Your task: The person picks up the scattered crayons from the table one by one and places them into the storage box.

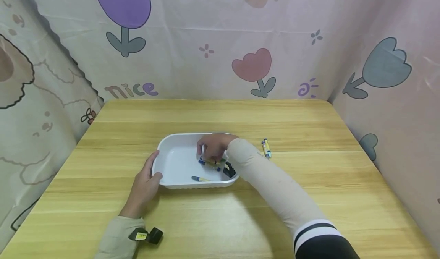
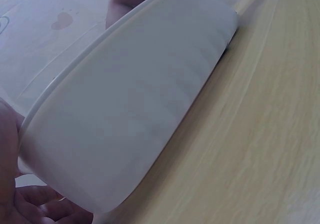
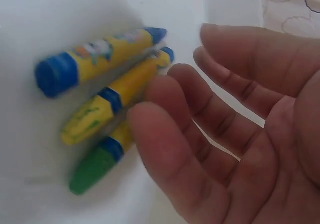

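A white tray (image 1: 175, 157) sits on the table, with my left hand (image 1: 145, 188) gripping its left end, thumb at the rim. The left wrist view shows the fingers (image 2: 42, 204) against the tray's outer wall (image 2: 120, 104). My right hand (image 1: 214, 146) reaches into the tray, palm down. In the right wrist view its fingers bend loosely beside three yellow-wrapped crayons: one blue (image 3: 102, 59), one yellow-tipped (image 3: 100, 114) and one green (image 3: 97, 166). The fingertips overlap the green crayon there, and thumb and fingers are apart. Another crayon (image 1: 200, 179) lies near the tray's front wall.
Right of the tray, crayons (image 1: 266, 149) lie together on the wooden table (image 1: 337, 175). A small black device (image 1: 229, 170) by the right wrist overlaps the tray's right end. Another black device (image 1: 154, 236) is strapped to the left wrist. A patterned curtain (image 1: 185, 75) hangs behind the table.
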